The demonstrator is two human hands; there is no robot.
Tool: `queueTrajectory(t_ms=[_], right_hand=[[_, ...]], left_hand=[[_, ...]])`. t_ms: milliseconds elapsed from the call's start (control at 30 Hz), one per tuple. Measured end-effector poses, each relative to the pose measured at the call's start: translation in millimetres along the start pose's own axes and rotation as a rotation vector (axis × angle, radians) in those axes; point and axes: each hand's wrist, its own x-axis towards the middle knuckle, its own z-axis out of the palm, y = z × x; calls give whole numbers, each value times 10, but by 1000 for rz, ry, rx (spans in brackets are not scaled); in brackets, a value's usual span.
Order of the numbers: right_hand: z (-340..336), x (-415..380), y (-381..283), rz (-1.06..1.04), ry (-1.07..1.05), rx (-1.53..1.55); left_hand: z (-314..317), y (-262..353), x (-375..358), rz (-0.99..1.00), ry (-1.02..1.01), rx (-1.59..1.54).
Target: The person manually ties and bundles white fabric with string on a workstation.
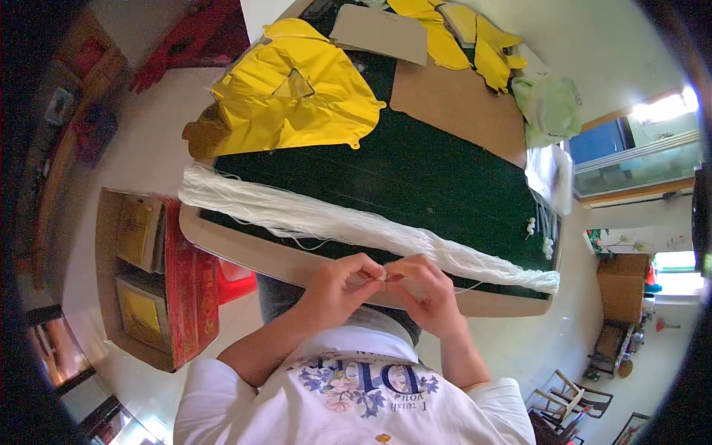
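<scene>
A long bundle of white string (334, 215) lies across the near side of the table, running from the left edge to the right corner. Just in front of its middle, my left hand (345, 285) and my right hand (426, 289) meet at the fingertips. Both hands are closed in a pinch, with a small white bit of string (385, 275) between them. A thin loose strand shows beside my right hand. The fingers mostly hide what they grip.
The dark green tabletop (445, 178) carries a crumpled yellow sheet (297, 96), brown cardboard (460, 104), a grey-brown board (378, 33) and a light green plastic bag (549, 107). At the left, an open carton (174, 297) stands below table height. Wooden chairs (571, 397) are at the lower right.
</scene>
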Motion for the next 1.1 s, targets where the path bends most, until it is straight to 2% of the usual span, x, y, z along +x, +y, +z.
queueTrajectory(t_ms=[100, 200, 333, 400, 500, 600, 633, 800, 900, 1100], right_hand=[[-49, -8, 39, -36, -70, -4], [-87, 8, 48, -14, -122, 6], [-170, 49, 53, 16, -224, 1], [-163, 60, 26, 10, -210, 41], [-84, 24, 24, 85, -119, 89], [6, -30, 87, 195, -74, 64], [20, -36, 101, 232, -70, 45], [-67, 6, 89, 98, -124, -14], [-101, 29, 30, 118, -164, 37], [-66, -3, 90, 55, -188, 24]], left_hand=[[-3, -5, 4, -157, -55, -329], [-12, 6, 10, -219, -89, -426], [9, -52, 22, -234, -113, -375], [58, -148, 2, -226, -107, -391], [31, -30, 41, -44, 59, 71], [49, -12, 45, -14, 77, 165], [39, -2, 45, -47, 52, 153], [-29, 52, 51, -142, -89, 28], [-15, -48, 39, -192, -107, -204], [-45, -22, 44, -163, -139, -228]])
